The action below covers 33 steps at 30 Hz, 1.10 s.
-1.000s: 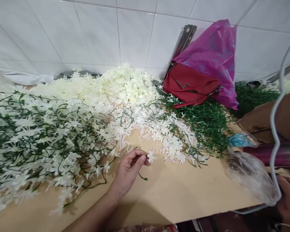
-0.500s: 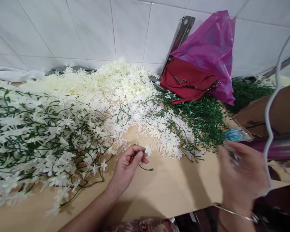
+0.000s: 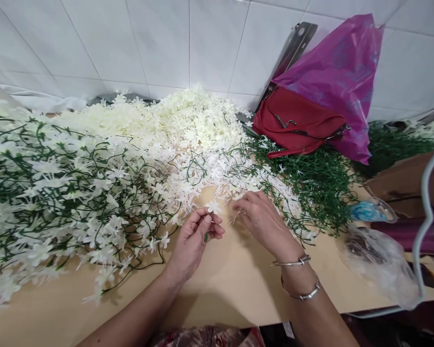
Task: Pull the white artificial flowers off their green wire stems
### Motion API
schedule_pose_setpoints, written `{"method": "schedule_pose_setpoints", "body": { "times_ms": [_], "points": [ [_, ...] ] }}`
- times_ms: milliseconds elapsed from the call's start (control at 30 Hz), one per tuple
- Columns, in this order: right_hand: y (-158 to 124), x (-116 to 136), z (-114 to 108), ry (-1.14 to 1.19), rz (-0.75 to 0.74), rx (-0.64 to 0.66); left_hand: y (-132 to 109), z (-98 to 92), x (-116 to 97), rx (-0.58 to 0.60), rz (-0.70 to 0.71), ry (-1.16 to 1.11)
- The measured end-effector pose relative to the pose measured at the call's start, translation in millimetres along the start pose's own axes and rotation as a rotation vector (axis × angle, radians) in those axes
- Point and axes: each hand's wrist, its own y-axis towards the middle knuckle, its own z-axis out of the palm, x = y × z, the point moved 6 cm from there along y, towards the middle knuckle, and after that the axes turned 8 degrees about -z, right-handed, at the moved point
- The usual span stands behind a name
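Observation:
My left hand [image 3: 193,238] is pinched closed on an artificial flower, whose white petals [image 3: 213,206] stand above the fingertips. A bit of its green stem [image 3: 206,236] shows under the thumb. My right hand [image 3: 262,219] reaches down among thin white stick-like pieces [image 3: 233,218] just right of the flower. Its fingers are drawn together; what lies between them, if anything, is hidden. Beyond both hands spreads a pile of loose white blossoms [image 3: 188,120]. Stemmed white flowers [image 3: 75,193] are heaped to the left.
Green stems [image 3: 321,180] lie in a heap at the right, under a red handbag [image 3: 300,120] and a purple plastic bag [image 3: 340,72]. A clear plastic bag [image 3: 383,265] rests on the tabletop [image 3: 224,284] near a pale cable [image 3: 425,193]. Tiled wall [image 3: 159,43] stands behind.
My right hand has swung from the far right, by the clear bag, to beside the left hand. The left hand still holds the flower. The view has shifted slightly.

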Motion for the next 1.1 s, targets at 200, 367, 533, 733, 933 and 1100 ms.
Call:
{"method": "schedule_pose_setpoints", "body": {
  "times_ms": [200,367,533,733,933,1100],
  "points": [
    [9,-15,1,0.111,0.089,-0.141,-11,3.5,-13,-0.022,0.182,0.302],
    [1,-27,-3,0.377,0.143,-0.511,-28,22.9,-17,0.151,0.436,0.851],
    [-2,-35,0,0.527,0.185,-0.634,-32,32.1,-7,0.178,0.644,1.307],
    [-6,-43,-7,0.484,0.212,-0.715,-37,30.6,-20,0.068,0.724,1.395],
    [-8,-46,-7,0.475,0.212,-0.737,-49,25.9,-36,0.141,0.758,1.564],
    [-8,-46,-6,0.487,0.230,-0.728,-50,17.7,-21,0.324,0.742,1.756]
  ]
}}
